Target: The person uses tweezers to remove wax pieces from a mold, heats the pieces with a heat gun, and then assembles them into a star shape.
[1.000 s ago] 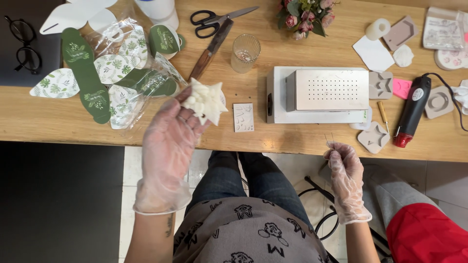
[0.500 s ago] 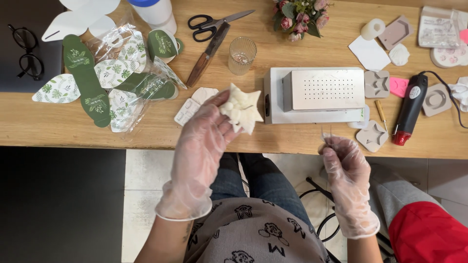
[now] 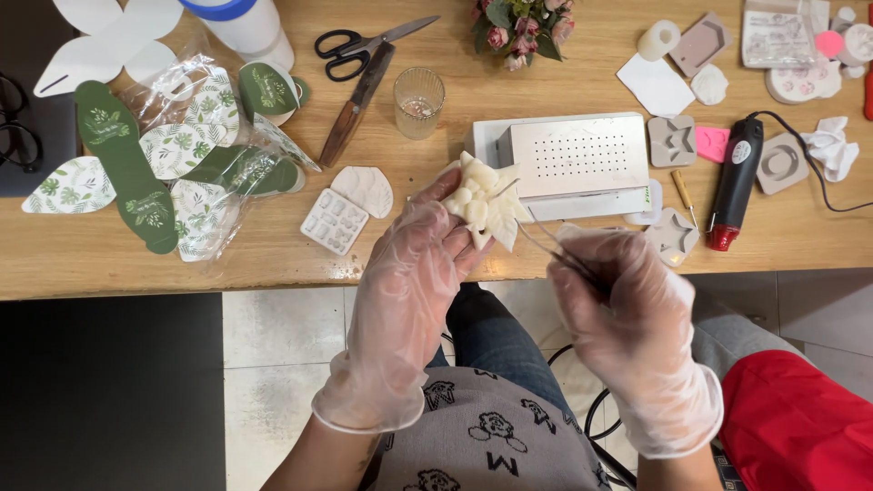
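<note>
Bright even light, sharp, soft shadows

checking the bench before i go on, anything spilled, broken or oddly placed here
Nothing spilled or broken. The one oddity: a knife lies with its tip under the scissors, beside the glass. The cream star piece looks intact in the left hand.

Matt waxy star piece (image 3: 484, 202), thin crinkled plastic gloves (image 3: 400, 300), grained wooden table (image 3: 564, 250), perforated metal box (image 3: 573, 156)
</note>
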